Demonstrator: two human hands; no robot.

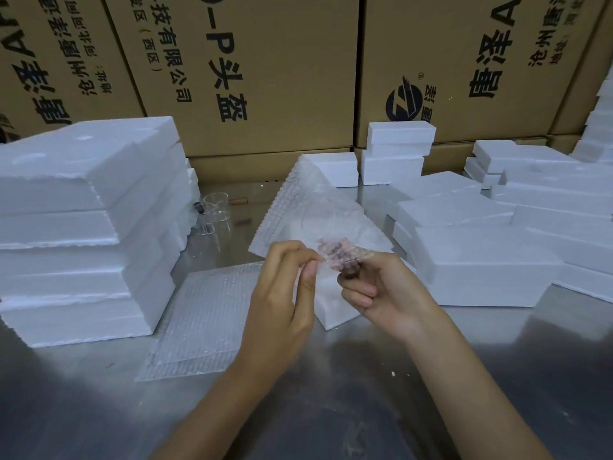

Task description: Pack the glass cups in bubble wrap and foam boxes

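1. Two hands: left hand and right hand both pinch one raised bubble wrap sheet, a glass cup faintly visible inside.
2. One flat bubble wrap stack; clear glass cups behind, count unclear.
3. Steel table; white foam boxes stacked both sides, cardboard cartons behind.

The right hand's fingertips show only as a dim blur through the raised bubble wrap sheet, and whether a glass cup sits inside that sheet cannot be told. The foam block beneath both hands is mostly covered by them. The cardboard cartons are cut off at the top edge, and the left foam stack hides part of the glass cups on the counter.
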